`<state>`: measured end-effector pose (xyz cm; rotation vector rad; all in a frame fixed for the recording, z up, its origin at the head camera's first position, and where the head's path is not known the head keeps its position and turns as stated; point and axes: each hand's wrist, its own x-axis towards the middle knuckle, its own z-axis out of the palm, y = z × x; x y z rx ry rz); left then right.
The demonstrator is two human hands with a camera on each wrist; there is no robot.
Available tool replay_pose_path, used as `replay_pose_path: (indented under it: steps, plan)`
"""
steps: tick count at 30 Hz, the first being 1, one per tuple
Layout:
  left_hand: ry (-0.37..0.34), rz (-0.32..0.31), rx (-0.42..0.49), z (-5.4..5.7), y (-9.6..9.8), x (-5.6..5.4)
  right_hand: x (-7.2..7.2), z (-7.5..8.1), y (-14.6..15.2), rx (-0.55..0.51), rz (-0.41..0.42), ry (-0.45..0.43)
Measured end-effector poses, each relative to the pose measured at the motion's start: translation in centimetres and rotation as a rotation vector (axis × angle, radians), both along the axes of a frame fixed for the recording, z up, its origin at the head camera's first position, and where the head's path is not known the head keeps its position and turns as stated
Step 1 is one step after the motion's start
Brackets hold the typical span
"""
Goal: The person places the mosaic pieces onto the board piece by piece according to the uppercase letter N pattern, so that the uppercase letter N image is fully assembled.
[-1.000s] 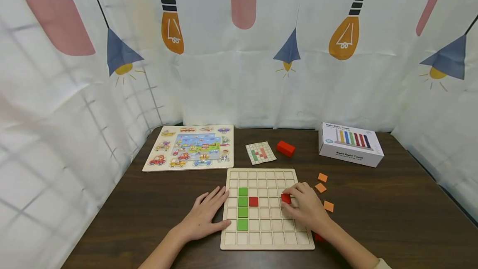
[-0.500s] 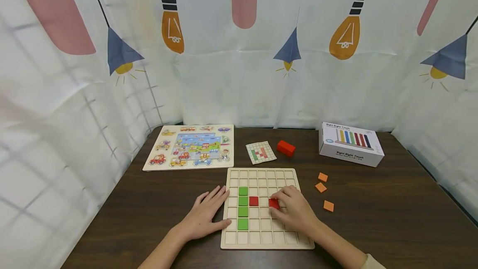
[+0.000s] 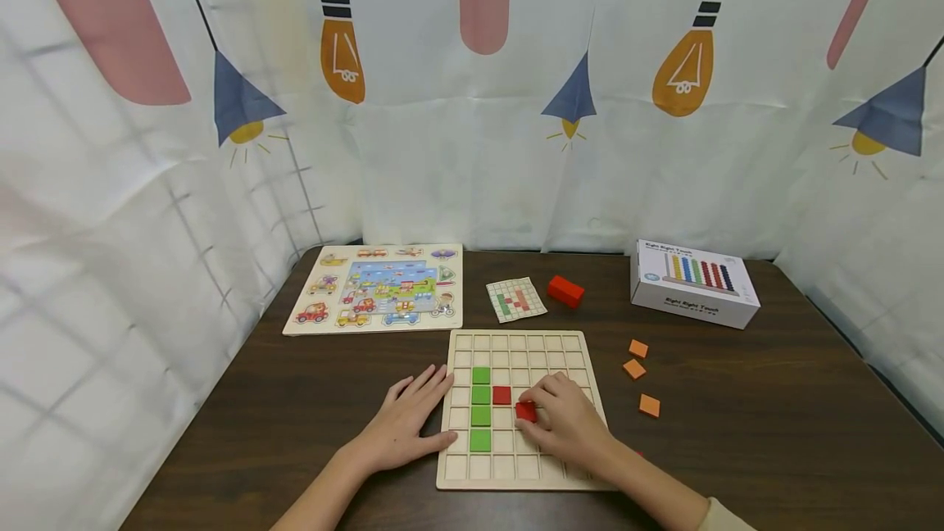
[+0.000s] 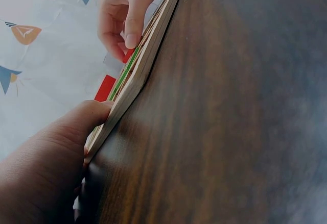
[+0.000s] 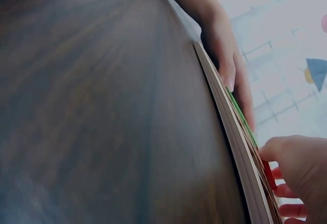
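Roughly, red tile (image 3: 525, 411) parallels the board (image 3: 503, 468).

Play corner — picture puzzle (image 3: 383, 289), lamp-print curtain (image 3: 457, 179)

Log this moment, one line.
right-hand grip: pinches red square tile over pale wooden gridded board | left-hand grip: touches board's left edge | on board: four green square tiles in column, another red square tile alongside

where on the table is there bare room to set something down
Bare table lies right of the orange tiles, below the box; another patch lies left of the left hand, below the puzzle. Crowded: the board, where the right hand pinches a red tile, with card and red block close behind.
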<state>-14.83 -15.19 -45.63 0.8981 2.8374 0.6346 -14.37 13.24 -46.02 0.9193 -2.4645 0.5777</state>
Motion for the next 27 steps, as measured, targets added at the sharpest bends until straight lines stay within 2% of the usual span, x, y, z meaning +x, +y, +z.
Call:
replay_pose_path:
  steps: [7, 27]
  plan:
    - [-0.005, 0.004, -0.003, -0.01, 0.04, -0.06, 0.05, -0.32, -0.28, -0.006, 0.003, 0.021]
    - [0.018, 0.0, -0.006, -0.18, 0.02, -0.03, 0.45, -0.07, -0.45, 0.015, -0.036, -0.03]
